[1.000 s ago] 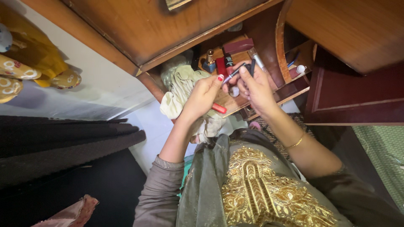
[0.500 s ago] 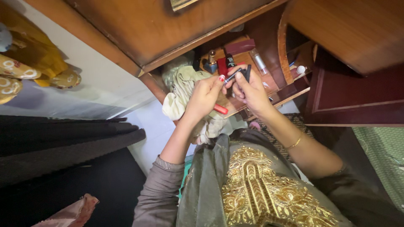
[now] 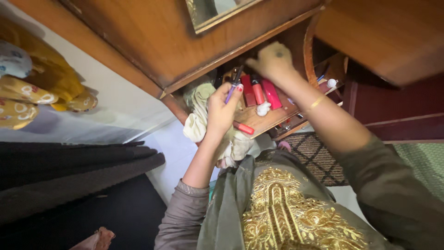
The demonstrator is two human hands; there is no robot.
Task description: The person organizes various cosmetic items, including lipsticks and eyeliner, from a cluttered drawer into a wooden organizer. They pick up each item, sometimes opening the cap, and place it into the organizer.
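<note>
Purple pencil now in left hand alone, right hand reached deeper

The left hand is raised in front of the body with the forearm bare and the grey sleeve pushed back near the elbow; its fingers are curled closed and the thumb with a red painted nail presses in a pinching grip. The right hand is stretched forward and higher, away from the left one, with its back to the camera and the fingers bent downward. A thin gold bracelet sits on the right wrist, and the right arm is almost straight.
</note>
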